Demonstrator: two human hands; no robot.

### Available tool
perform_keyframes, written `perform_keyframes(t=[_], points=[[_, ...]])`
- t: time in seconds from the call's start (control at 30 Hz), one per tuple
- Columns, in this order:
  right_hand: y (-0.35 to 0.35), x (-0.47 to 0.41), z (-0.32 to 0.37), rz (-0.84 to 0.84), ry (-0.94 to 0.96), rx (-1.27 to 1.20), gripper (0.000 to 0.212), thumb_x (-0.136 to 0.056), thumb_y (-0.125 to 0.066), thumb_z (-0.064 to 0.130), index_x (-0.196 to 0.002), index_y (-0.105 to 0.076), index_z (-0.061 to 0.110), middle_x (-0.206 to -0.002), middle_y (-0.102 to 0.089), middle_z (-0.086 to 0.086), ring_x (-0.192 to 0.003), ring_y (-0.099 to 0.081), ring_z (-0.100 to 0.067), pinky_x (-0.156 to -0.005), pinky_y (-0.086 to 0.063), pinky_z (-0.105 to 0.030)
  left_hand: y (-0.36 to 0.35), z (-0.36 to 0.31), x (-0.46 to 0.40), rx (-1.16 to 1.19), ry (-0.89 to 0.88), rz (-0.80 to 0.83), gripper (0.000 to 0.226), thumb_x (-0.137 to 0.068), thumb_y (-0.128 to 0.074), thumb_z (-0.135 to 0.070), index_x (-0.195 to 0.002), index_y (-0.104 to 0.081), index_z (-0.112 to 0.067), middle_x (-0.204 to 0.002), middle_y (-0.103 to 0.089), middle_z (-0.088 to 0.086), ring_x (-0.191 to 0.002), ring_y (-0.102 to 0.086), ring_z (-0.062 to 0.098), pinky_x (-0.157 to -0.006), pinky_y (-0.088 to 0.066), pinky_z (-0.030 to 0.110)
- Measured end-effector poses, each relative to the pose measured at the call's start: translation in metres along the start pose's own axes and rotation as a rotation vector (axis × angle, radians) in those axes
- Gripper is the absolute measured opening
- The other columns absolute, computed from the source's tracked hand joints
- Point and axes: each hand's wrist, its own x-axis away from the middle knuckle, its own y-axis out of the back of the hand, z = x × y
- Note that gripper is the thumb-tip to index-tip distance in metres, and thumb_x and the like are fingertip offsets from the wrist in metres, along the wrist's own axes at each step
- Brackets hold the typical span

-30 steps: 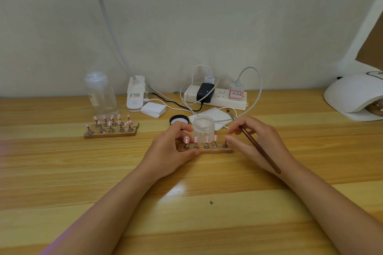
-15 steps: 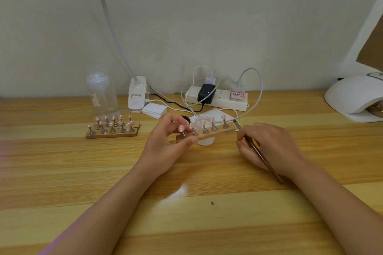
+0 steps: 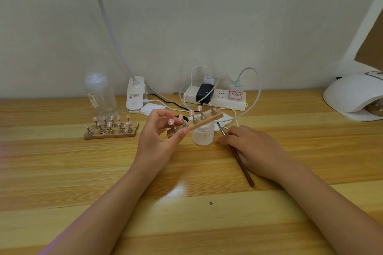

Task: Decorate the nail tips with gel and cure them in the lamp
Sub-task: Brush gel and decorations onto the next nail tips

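Fingers of our left hand [image 3: 159, 141] pinch the wooden nail-tip holder [image 3: 199, 123] tilted above the desk [image 3: 186, 213]; our right hand [image 3: 255, 149] grips the brush [image 3: 241, 163].

Bare worktop [image 3: 186, 223] fills the lower frame. At centre, a jar [image 3: 203, 135], power strip [image 3: 217, 97] and looping cables [image 3: 251, 97] crowd the way; nail stands [image 3: 110, 128] and a bottle [image 3: 99, 95] block centre left, a lamp [image 3: 352, 95] the right edge.
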Motion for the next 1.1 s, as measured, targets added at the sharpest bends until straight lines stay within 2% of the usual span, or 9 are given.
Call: perform_keyframes(t=[0.17,0.37,0.53,0.63,0.7,0.77,0.83,0.93,1.1], points=[[0.001,-0.001,0.002,0.027,-0.01,0.006,0.045,-0.097,-0.04,0.019,-0.138,-0.037,0.038,-0.125,-0.043,0.009,-0.113,-0.04,-0.011,-0.07,-0.033,-0.022,0.0,0.001,0.0,-0.001,-0.004,-0.001,0.033,-0.072,-0.072,-0.012,-0.091,-0.049,-0.025,-0.09,-0.067,-0.003,-0.088,-0.063,-0.001,-0.073,-0.044,0.007],[0.003,-0.002,0.005,0.013,-0.01,-0.013,0.041,-0.098,-0.04,0.021,-0.136,-0.041,0.037,-0.126,-0.046,0.008,-0.112,-0.043,-0.012,-0.069,-0.038,-0.022,0.0,0.001,0.0,-0.009,-0.022,0.013,0.033,-0.072,-0.072,-0.011,-0.091,-0.048,-0.024,-0.09,-0.067,-0.002,-0.087,-0.063,-0.001,-0.073,-0.045,0.007],[0.007,0.001,-0.001,-0.018,-0.054,-0.056,0.042,-0.095,-0.039,0.017,-0.133,-0.044,0.036,-0.123,-0.052,0.013,-0.114,-0.044,-0.007,-0.079,-0.045,-0.027,-0.001,0.001,0.001,-0.042,-0.039,0.015,0.034,-0.071,-0.072,-0.014,-0.09,-0.047,-0.027,-0.089,-0.067,-0.003,-0.087,-0.062,-0.003,-0.075,-0.044,0.007],[0.019,0.003,-0.009,-0.142,-0.178,-0.201,0.033,-0.095,-0.043,0.018,-0.122,-0.055,0.034,-0.11,-0.058,0.017,-0.09,-0.05,0.002,-0.071,-0.043,-0.02,-0.002,0.0,0.002,-0.073,-0.057,0.02,0.036,-0.071,-0.072,-0.011,-0.089,-0.046,-0.029,-0.089,-0.067,-0.005,-0.089,-0.062,-0.003,-0.082,-0.045,0.011],[0.03,0.005,-0.015,-0.198,-0.256,-0.371,0.027,-0.094,-0.047,0.017,-0.109,-0.061,0.035,-0.093,-0.062,0.017,-0.074,-0.054,-0.003,-0.062,-0.045,-0.023,-0.003,0.0,0.002,-0.086,-0.062,0.036,0.037,-0.072,-0.072,-0.009,-0.09,-0.046,-0.029,-0.089,-0.066,-0.005,-0.089,-0.063,0.001,-0.084,-0.048,0.018],[0.043,0.007,-0.02,-0.263,-0.311,-0.552,0.028,-0.091,-0.051,0.012,-0.091,-0.062,0.038,-0.078,-0.065,0.013,-0.067,-0.057,-0.012,-0.062,-0.047,-0.027,-0.003,-0.001,0.003,-0.107,-0.064,0.042,0.038,-0.072,-0.072,-0.008,-0.091,-0.045,-0.029,-0.09,-0.066,-0.005,-0.091,-0.064,0.004,-0.085,-0.049,0.024],[0.054,0.009,-0.026,-0.301,-0.358,-0.704,0.031,-0.088,-0.052,0.005,-0.083,-0.065,0.033,-0.069,-0.066,0.01,-0.056,-0.05,-0.008,-0.055,-0.042,-0.018,-0.003,-0.003,0.003,-0.119,-0.075,0.041,0.04,-0.072,-0.072,-0.006,-0.091,-0.046,-0.029,-0.09,-0.065,-0.007,-0.092,-0.064,0.006,-0.084,-0.052,0.026],[0.067,0.015,-0.04,-0.211,-0.453,-0.839,0.027,-0.087,-0.051,0.004,-0.086,-0.069,0.024,-0.064,-0.067,0.008,-0.045,-0.042,-0.001,-0.048,-0.039,-0.012,-0.008,-0.012,0.005,-0.094,-0.099,0.037,0.039,-0.07,-0.071,-0.012,-0.092,-0.045,-0.03,-0.088,-0.065,-0.007,-0.09,-0.064,0.006,-0.081,-0.052,0.022],[0.072,0.037,-0.072,0.12,-0.63,-0.887,0.019,-0.092,-0.051,0.014,-0.092,-0.068,0.023,-0.066,-0.068,0.008,-0.051,-0.05,-0.005,-0.051,-0.044,-0.019,-0.037,-0.044,0.005,0.022,-0.109,0.087,0.036,-0.066,-0.071,-0.022,-0.092,-0.047,-0.03,-0.087,-0.067,0.001,-0.087,-0.065,0.006,-0.075,-0.051,0.017]])
